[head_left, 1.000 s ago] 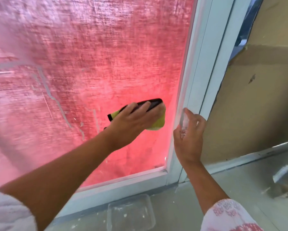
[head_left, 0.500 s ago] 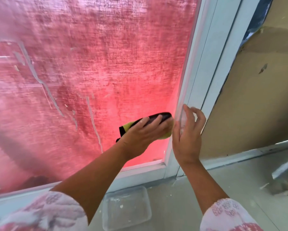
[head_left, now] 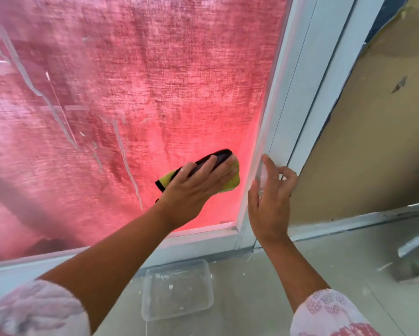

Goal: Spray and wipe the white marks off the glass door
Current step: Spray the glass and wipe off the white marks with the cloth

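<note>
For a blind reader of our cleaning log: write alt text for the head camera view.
A person's left hand presses a yellow cloth on the red-lit glass door near its lower right corner, right of white streaks that run down the pane. The right hand holds a clear object beside the white frame; a clear plastic tray lies on the floor below.

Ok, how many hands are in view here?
2. The left hand presses a yellow-and-black cloth on the red-backed glass; the right hand is against the white door frame.
</note>
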The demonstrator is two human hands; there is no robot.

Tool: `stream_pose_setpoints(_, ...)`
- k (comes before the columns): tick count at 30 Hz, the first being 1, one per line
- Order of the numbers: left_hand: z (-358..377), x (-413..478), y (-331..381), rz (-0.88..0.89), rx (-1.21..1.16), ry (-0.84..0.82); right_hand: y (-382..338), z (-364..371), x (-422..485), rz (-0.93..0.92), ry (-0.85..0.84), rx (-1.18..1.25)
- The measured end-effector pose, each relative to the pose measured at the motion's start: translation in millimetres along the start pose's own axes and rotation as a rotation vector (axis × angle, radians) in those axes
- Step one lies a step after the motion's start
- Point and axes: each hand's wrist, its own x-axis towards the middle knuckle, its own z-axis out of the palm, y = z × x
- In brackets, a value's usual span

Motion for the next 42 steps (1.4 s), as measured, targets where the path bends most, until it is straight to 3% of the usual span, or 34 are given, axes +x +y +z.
stream_pose_setpoints(6,21,-20,44,0.231,0.059,-0.138,2,9,-2,0.003,0.039,-0.001)
stream_pose_setpoints(14,13,-62,8,0.379,0.104,-0.192,13,11,-12,0.009,-0.044,-0.012)
stream_pose_setpoints(20,13,-56,25,0.281,0.034,-0.186,15,9,-23,0.063,-0.12,0.011)
stream_pose_setpoints(26,36,-41,76,0.274,0.006,-0.178,12,21,-28,0.118,-0.065,0.039)
stream_pose_setpoints(36,38,-99,39,0.518,0.129,-0.263,17,29,-30,0.081,-0.039,-0.021)
stream_pose_setpoints(42,32,-79,39,0.397,0.086,-0.197,7,25,-32,0.123,-0.081,-0.01)
